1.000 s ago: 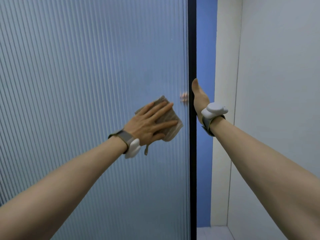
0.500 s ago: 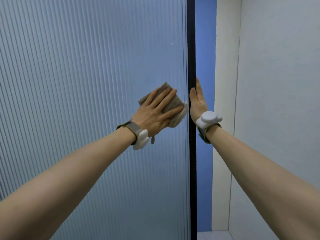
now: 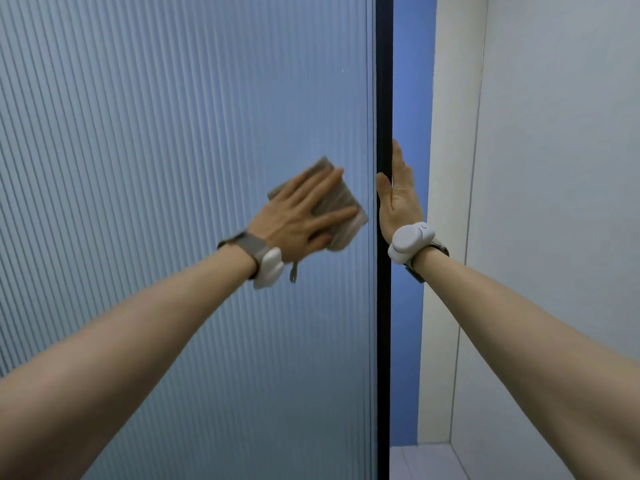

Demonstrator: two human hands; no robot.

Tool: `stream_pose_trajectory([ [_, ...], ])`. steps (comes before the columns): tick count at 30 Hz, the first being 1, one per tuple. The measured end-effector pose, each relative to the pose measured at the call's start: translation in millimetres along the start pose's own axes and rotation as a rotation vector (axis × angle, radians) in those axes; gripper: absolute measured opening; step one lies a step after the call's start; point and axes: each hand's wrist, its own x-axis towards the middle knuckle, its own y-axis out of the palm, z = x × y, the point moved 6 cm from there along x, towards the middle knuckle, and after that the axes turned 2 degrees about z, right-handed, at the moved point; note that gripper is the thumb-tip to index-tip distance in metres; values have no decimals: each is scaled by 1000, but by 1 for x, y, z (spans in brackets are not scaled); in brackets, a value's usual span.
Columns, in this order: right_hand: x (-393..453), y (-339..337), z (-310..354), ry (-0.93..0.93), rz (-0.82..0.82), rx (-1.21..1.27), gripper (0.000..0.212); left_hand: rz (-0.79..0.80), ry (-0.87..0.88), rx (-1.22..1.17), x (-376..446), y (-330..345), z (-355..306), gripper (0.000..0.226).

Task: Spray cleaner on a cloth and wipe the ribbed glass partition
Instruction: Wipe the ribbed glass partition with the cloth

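The person's left hand [image 3: 301, 216] lies flat with its fingers spread, pressing a folded brownish cloth [image 3: 332, 206] against the ribbed glass partition [image 3: 156, 168]. The cloth sits at about mid-height of the panel, near its right side but not touching the dark frame [image 3: 383, 98] that runs down that side. The hand looks slightly blurred, which suggests a wiping stroke is in progress.

The right hand [image 3: 398, 199] is open, fingers straight and pointing up, with the palm resting against the frame; the thumb lies on the glass side of the frame. It seems to be steadying the panel, and it holds nothing. Both wrists carry a white band device [image 3: 408, 239]. To the right of the frame is a strip of blue wall [image 3: 412, 81], and beyond it pale walls [image 3: 554, 168].

No spray bottle is in view, so the spraying step is most likely done and the wiping is under way. How much of the glass has been cleaned cannot be told: the ribs hide any streaks or damp marks, and the surface looks the same above, below and to the left of the cloth. Judging by the cloth's place, the strip beside the frame is being worked now, and the wide left part and the lower part of the panel may still need passes.
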Motion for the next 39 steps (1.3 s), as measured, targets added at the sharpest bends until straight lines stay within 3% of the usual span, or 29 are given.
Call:
stream_pose_trajectory([
  [6,0,-4,7,-76,-44,-145,57,-36,-73,44,26,-15,26,48],
  [20,-22,7,-2,-87,-36,-178,59,68,71,25,-61,35,-57,58],
  [33,-61,12,-20,-189,34,-237,56,13,-119,6,-29,22,-32,53],
  [39,-78,17,-30,-141,9,-200,55,52,-72,-3,-53,39,-55,55],
])
